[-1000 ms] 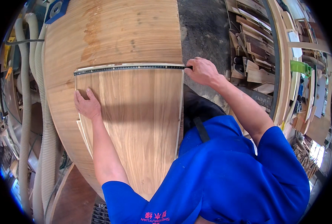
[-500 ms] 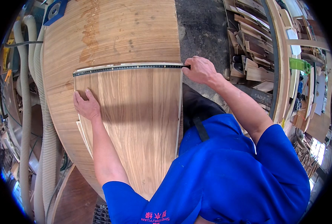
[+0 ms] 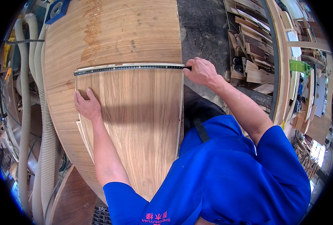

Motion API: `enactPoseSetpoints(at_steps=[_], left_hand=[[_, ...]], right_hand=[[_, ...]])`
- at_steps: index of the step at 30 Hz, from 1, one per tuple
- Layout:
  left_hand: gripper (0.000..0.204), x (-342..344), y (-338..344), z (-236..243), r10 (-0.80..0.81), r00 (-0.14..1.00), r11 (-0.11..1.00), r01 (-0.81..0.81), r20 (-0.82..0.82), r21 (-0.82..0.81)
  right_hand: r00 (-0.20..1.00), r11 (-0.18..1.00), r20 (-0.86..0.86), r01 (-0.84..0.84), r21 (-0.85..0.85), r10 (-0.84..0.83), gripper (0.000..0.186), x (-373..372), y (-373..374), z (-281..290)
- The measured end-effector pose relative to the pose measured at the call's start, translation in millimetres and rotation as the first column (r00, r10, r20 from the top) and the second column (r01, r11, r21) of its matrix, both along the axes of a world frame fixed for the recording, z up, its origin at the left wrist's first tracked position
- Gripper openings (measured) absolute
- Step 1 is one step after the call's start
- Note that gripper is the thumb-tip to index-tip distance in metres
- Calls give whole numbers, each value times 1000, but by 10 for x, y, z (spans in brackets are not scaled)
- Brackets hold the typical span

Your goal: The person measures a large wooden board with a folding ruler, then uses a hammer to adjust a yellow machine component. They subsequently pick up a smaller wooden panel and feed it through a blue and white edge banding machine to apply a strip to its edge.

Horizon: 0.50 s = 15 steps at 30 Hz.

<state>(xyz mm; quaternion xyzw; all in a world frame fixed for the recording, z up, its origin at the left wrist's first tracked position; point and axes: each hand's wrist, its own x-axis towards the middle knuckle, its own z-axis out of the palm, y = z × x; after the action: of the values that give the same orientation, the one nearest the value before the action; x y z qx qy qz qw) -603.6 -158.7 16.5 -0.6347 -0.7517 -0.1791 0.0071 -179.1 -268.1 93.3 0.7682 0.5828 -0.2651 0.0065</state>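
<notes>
A wood-grain panel [image 3: 140,112] lies on the large wooden tabletop, with light edges showing along its far and right sides. Across its far edge stretches the black blade of a tape measure [image 3: 127,68], from the left corner to the right one. My right hand [image 3: 201,70] is closed around the black end of the tape measure, just past the panel's right corner; the rest of what it grips is hidden by the fingers. Near the left edge, my left hand [image 3: 88,105] rests on the panel with thumb and fingers apart.
The wooden tabletop [image 3: 136,33] bears a rough brown stain. Ribbed hoses [image 3: 42,123] run down its left side. A blue metal-and-plastic piece [image 3: 57,11] sits at the far left. Beyond the dark floor, offcut boards [image 3: 254,48] are piled at right, beside a green object [image 3: 300,67].
</notes>
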Motion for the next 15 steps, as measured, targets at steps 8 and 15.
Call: enactPoseSetpoints(at_steps=[8, 15], left_hand=[[63, 7, 17, -5, -7, 1000, 1000, 7, -4, 8], [62, 16, -4, 16, 10, 1000, 1000, -10, 3, 9]], right_hand=[[1000, 1000, 0, 15, 24, -15, 34, 1, -13, -14], [1000, 1000, -7, 5, 18, -5, 34, -1, -11, -1]])
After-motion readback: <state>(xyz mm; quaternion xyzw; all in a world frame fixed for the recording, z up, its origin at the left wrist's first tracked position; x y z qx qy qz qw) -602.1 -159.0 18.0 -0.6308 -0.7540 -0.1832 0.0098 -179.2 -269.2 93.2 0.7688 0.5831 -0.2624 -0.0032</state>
